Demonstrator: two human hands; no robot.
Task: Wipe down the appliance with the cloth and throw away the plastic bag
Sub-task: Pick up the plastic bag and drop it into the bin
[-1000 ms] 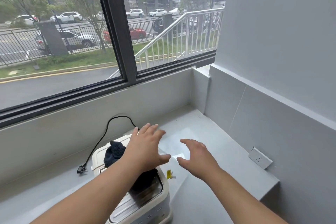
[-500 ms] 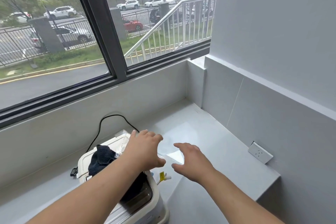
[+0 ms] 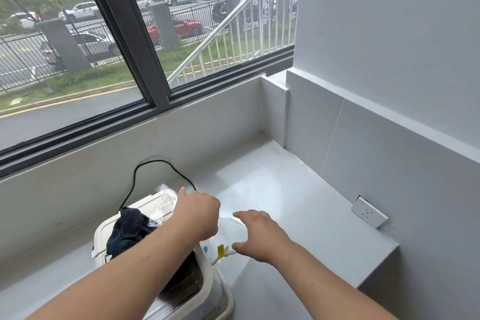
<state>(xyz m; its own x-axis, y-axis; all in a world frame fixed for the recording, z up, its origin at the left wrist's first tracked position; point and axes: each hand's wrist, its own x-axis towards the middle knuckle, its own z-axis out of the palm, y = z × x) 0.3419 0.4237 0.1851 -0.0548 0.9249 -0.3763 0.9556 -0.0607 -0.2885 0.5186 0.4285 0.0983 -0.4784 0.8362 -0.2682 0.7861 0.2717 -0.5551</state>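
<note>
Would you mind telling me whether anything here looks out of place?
Yes: a dark cloth lies bunched on top of the white appliance, and its black cord trails loose across the counter, apparently unplugged.

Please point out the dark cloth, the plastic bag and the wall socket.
dark cloth (image 3: 127,228): head view, middle of its bunched folds.
plastic bag (image 3: 228,231): head view, clear film between the hands.
wall socket (image 3: 368,212): head view, white faceplate.

- Your appliance (image 3: 109,228) has a smooth, glossy white plastic shell.
- The cloth (image 3: 128,228) on it looks like dark, matt ribbed knit.
- At 3 o'clock of it, the plastic bag (image 3: 231,231) is clear, thin, shiny film.
- The counter (image 3: 298,202) is smooth with a satin sheen.
</note>
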